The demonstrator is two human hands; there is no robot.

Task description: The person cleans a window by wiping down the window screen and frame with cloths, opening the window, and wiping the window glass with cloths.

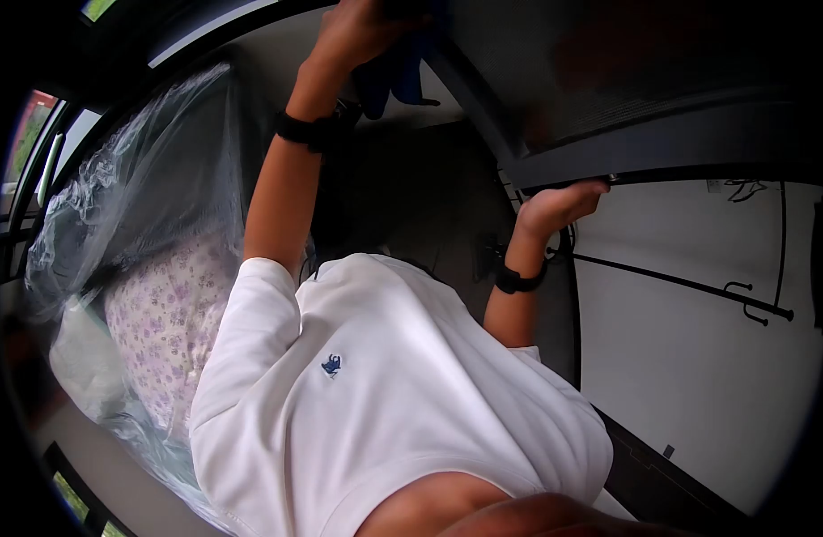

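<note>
My left hand [362,31] reaches up at the top of the view, closed on a blue cloth [394,89] that hangs below it. Its fingertips are lost in shadow. Close by on the right is a large dark panel [644,139] with a thick frame and a dim, shiny face. My right hand [562,208] is at the panel's lower edge and holds it there; part of its fingers is hidden behind that edge. Black bands circle both wrists.
On the left, clear plastic sheeting [152,152] covers a floral-patterned fabric bundle [165,322]. A black rail with hooks [680,276] runs along a pale wall [689,376] on the right. Dark floor [420,197] shows between my arms.
</note>
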